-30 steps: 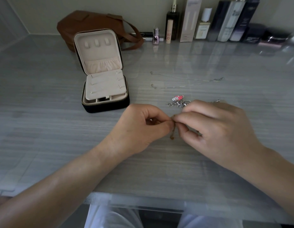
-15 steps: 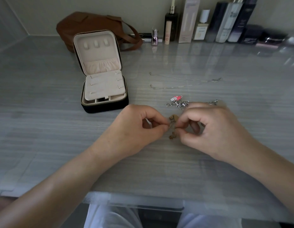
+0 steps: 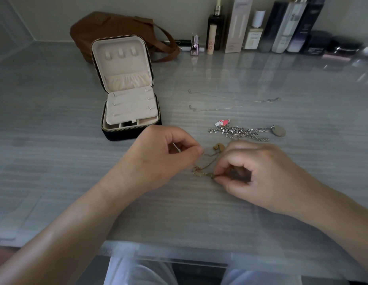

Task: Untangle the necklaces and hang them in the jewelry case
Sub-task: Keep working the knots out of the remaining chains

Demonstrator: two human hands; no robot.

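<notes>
The left hand [image 3: 166, 159] pinches a thin gold necklace [image 3: 205, 166] between thumb and forefinger, and the right hand [image 3: 259, 173] pinches another part of it low over the grey table [image 3: 55, 161]. The chain hangs slack between them. Just behind lies a tangle of silver necklaces [image 3: 238, 131]. The jewelry case [image 3: 127, 64] stands open to the left, with 3 hooks in its lid.

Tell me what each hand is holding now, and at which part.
Both pinch the thin gold chain necklace by its chain: the left hand at the upper stretch, the right hand lower down.
</notes>
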